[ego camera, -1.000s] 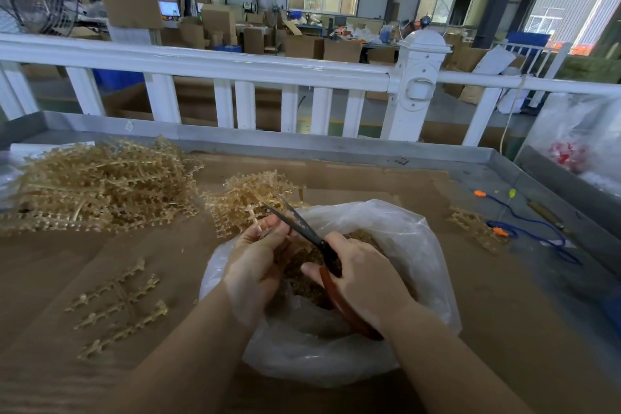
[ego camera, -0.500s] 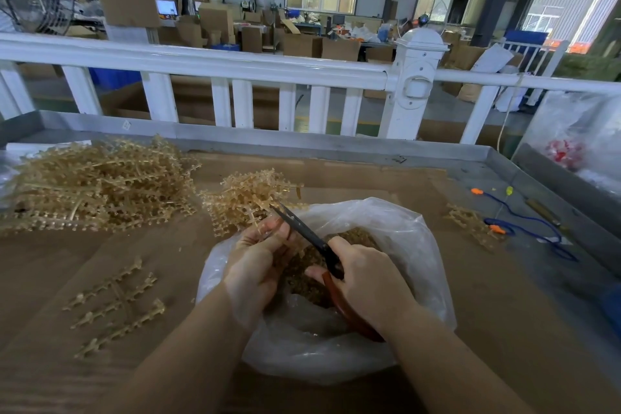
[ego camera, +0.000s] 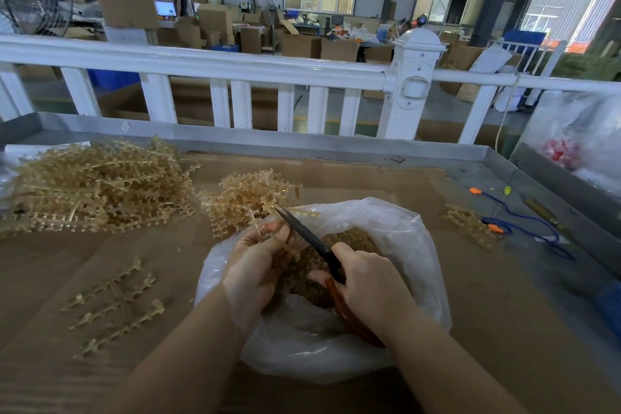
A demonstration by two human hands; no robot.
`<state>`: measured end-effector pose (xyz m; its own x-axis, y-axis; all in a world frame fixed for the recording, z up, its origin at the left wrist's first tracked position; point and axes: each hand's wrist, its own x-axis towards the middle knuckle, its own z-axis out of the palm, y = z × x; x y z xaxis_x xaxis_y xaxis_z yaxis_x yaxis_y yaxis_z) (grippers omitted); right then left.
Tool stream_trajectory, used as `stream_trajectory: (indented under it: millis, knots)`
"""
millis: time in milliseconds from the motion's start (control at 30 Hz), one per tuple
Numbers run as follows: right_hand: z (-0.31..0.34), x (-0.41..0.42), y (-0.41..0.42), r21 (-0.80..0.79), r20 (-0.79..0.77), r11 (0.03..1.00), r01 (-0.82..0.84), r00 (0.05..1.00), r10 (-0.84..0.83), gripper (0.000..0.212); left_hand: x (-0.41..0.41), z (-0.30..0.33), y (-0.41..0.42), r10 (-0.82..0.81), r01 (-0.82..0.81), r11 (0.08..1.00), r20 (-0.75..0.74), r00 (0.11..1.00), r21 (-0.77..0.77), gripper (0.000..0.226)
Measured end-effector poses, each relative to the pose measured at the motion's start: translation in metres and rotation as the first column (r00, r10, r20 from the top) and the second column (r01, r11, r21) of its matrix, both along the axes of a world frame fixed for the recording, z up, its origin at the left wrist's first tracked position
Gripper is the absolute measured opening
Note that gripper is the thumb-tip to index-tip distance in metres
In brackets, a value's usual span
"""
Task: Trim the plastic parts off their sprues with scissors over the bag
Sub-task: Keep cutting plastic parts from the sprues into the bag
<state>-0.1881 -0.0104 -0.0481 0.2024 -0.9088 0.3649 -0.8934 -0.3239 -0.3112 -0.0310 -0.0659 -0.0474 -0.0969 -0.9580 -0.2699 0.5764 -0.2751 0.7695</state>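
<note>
A clear plastic bag (ego camera: pixel 416 245) lies open on the brown table, with small tan cut parts (ego camera: pixel 349 239) heaped inside. Over its left rim my left hand (ego camera: pixel 255 262) pinches a tan sprue strip (ego camera: pixel 258 223) that sticks up past the fingers. My right hand (ego camera: pixel 369 282) grips the scissors (ego camera: pixel 309 237) by their reddish-brown handles. The dark blades point up and left, closed against the strip beside my left fingertips.
A big heap of tan sprues (ego camera: pixel 97 185) lies far left, a smaller heap (ego camera: pixel 248 195) just behind the bag. Bare sprue pieces (ego camera: pixel 114 302) lie at near left. A few sprues (ego camera: pixel 470 222) and a blue cord (ego camera: pixel 531 228) sit right. A white railing (ego camera: pixel 302 67) runs behind the table.
The scissor blades have closed from slightly apart to together at the strip. Both hands stay over the bag, almost unmoved.
</note>
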Motion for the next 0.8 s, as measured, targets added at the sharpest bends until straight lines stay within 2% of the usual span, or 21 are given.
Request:
stream_trajectory:
  millis: [67,233,367,467,533,800]
  knots:
    - [0.001,0.000,0.001,0.001,0.033,1.000,-0.004,0.999,0.004,0.030,0.002,0.001,-0.001,-0.005,0.005,1.000,0.004,1.000,0.011,0.014]
    - [0.011,0.004,0.003,-0.019,0.246,0.999,0.028,0.969,-0.023,0.023,0.004,0.004,-0.001,-0.034,0.034,0.999,0.007,0.999,0.022,0.033]
    - [0.015,0.009,0.000,-0.019,0.240,0.999,0.025,0.971,-0.020,0.023,0.002,0.006,0.001,-0.047,0.047,0.999,0.009,0.999,0.011,0.029]
    - [0.013,0.011,-0.002,0.022,0.252,1.000,0.020,0.967,-0.025,0.022,0.003,0.006,0.002,-0.040,0.041,0.998,-0.008,0.999,0.053,0.011]
    - [0.011,0.011,-0.003,0.042,0.238,0.999,0.032,0.970,-0.041,0.024,0.003,0.005,0.002,-0.054,0.054,0.996,-0.014,0.998,0.065,0.006]
    - [0.010,0.008,-0.003,0.060,0.202,0.997,0.051,0.977,-0.062,0.026,0.003,0.004,0.002,-0.048,0.048,0.998,0.002,0.999,0.041,0.011]
